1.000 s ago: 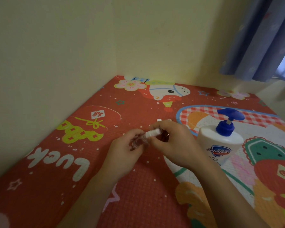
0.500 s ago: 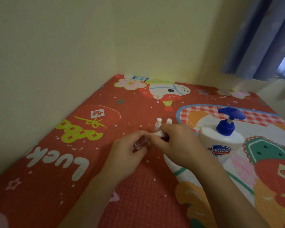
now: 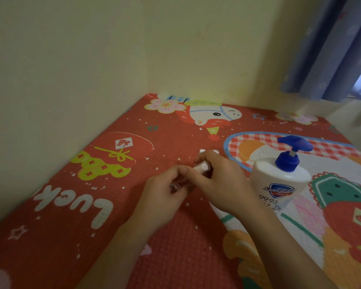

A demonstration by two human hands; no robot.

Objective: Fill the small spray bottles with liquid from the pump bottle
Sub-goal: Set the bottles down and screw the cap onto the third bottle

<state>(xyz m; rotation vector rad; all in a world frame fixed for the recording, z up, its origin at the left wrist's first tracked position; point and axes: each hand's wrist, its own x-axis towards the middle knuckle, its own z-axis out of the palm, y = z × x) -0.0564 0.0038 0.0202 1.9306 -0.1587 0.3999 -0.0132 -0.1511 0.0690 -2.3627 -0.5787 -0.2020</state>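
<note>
Both hands hold one small clear spray bottle [image 3: 176,186] tilted over the mat. My left hand [image 3: 165,195] grips its clear body from the left. My right hand [image 3: 221,184] pinches its white cap [image 3: 201,167] at the upper end. Two more small spray bottles [image 3: 208,151] stand just behind my right hand; only their white tops show. The white pump bottle [image 3: 279,184] with a blue pump head stands upright on the mat, right of my right hand.
A red cartoon-printed mat [image 3: 92,205] covers the floor. Cream walls [image 3: 71,59] meet in a corner at the back and run along the left. A blue curtain [image 3: 331,49] hangs at the upper right.
The hands have shifted slightly on the small bottle, and the white cap end has turned in my right fingers. The two standing bottles behind came into view. The pump bottle has not moved.
</note>
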